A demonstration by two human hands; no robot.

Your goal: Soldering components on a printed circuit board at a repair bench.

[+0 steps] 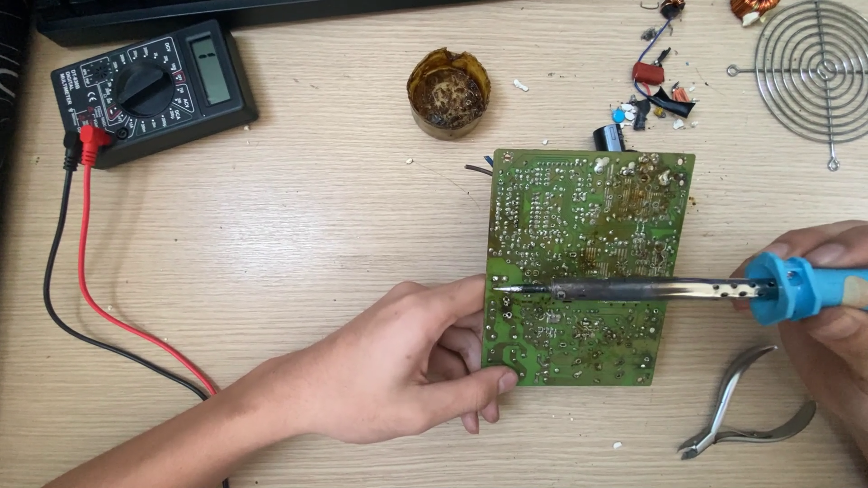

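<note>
Left hand [398, 361] pinching the near left corner of the green circuit board [588, 262], solder side up. Right hand [827, 298] closed on the blue soldering iron [687, 291], tip resting on the board's left edge just above the left thumb. Below the right hand, metal cutters [746, 407]; beyond the left, a flux tin [448, 93] and black multimeter [154, 90].

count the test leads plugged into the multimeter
2: a red lead and a black lead, both plugged in at the left corner of the multimeter and trailing down the table toward the left hand. Their far ends are out of view.
</note>
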